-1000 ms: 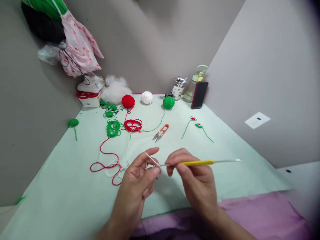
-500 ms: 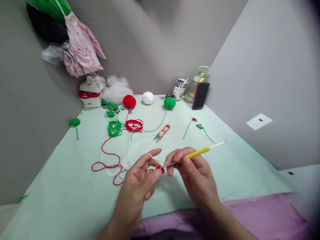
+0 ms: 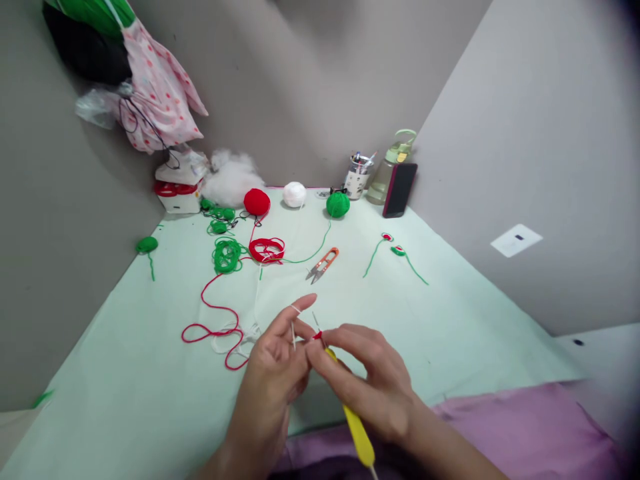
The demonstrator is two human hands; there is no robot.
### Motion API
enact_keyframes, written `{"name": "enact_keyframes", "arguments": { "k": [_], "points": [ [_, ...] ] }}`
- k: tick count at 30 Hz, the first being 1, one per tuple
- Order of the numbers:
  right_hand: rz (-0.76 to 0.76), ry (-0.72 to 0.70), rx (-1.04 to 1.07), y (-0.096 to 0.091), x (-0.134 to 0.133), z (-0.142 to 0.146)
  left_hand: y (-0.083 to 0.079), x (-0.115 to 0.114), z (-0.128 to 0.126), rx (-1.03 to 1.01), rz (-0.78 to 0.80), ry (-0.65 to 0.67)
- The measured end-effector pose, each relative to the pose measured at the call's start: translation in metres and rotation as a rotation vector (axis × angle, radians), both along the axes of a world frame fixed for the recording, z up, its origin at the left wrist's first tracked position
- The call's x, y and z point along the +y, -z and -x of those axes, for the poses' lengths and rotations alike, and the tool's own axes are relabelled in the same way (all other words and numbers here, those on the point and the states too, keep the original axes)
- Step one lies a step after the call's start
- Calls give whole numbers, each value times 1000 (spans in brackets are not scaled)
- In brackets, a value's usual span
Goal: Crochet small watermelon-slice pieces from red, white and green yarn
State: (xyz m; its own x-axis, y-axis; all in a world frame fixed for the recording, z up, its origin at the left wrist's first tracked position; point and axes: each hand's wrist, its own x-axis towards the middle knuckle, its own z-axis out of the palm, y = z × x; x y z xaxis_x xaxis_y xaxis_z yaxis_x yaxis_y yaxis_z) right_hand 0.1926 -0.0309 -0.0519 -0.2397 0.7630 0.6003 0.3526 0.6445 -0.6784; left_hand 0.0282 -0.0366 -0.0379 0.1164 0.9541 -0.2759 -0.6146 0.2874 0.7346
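Between the thumb and fingers of my left hand (image 3: 273, 373) is a small red crochet piece (image 3: 318, 335), mostly hidden by fingertips. White yarn (image 3: 293, 330) loops over the raised left index finger. My right hand (image 3: 370, 373) grips a crochet hook (image 3: 357, 430) with a yellow handle, its thin metal shaft pointing up and away through or beside the red piece. The right fingertips touch the piece too. Beyond the hands lie orange thread snips (image 3: 323, 265). A loose red strand (image 3: 215, 307) and a white tangle of yarn (image 3: 235, 341) rest left of my left hand.
Red (image 3: 257, 202), white (image 3: 295, 195) and green yarn balls (image 3: 338, 205) stand along the back. Two small crocheted pieces (image 3: 399, 251) with green tails lie right. A phone (image 3: 400, 191) leans on a bottle (image 3: 383, 180) beside a pen cup (image 3: 357, 179). White stuffing (image 3: 233, 179) sits back left.
My right hand has turned the hook: its yellow handle swung from pointing up-right to pointing down toward me. The right fingers have closed in on the red piece. The view shifted slightly.
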Motion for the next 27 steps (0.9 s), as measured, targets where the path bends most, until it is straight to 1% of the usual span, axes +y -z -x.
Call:
{"name": "enact_keyframes", "arguments": {
  "k": [2, 3, 5, 6, 8, 10, 13, 15, 17, 19, 20, 21, 23, 24, 27],
  "points": [
    [-1, 10, 39, 0, 1, 1, -2, 3, 3, -140, 65, 115],
    [8, 17, 86, -1, 1, 0, -3, 5, 5, -181, 82, 143],
    [64, 0, 249, -6, 3, 0, -5, 5, 6, -181, 84, 111],
    [116, -31, 355, -9, 5, 0, -6, 5, 5, -145, 71, 68],
    [183, -95, 450, -13, 7, 2, -7, 1, 1, -42, 35, -10],
    [171, -108, 391, -15, 8, 4, -7, -3, -4, 59, 8, -54],
    [87, -48, 228, -13, 4, 6, -4, -5, -7, 125, -16, -75],
    [61, -18, 135, -11, 1, 4, -2, -3, -5, 85, -6, -52],
    [41, -25, 77, -9, 0, 1, 1, 1, -1, -25, 31, 24],
    [24, -34, 125, -8, 2, -3, 1, 5, 4, -140, 73, 82],
    [32, -28, 195, -8, 4, -4, 1, 6, 5, -178, 88, 84],
    [72, -26, 275, -9, 6, -4, 0, 7, 6, -193, 95, 65],
    [184, -56, 423, -10, 10, -3, -2, 6, 5, -149, 78, 0],
    [236, -89, 459, -11, 11, -2, -3, 5, 4, -99, 57, -30],
    [297, -143, 463, -12, 13, 2, -2, 1, -1, 52, -6, -58]
  ]
}}
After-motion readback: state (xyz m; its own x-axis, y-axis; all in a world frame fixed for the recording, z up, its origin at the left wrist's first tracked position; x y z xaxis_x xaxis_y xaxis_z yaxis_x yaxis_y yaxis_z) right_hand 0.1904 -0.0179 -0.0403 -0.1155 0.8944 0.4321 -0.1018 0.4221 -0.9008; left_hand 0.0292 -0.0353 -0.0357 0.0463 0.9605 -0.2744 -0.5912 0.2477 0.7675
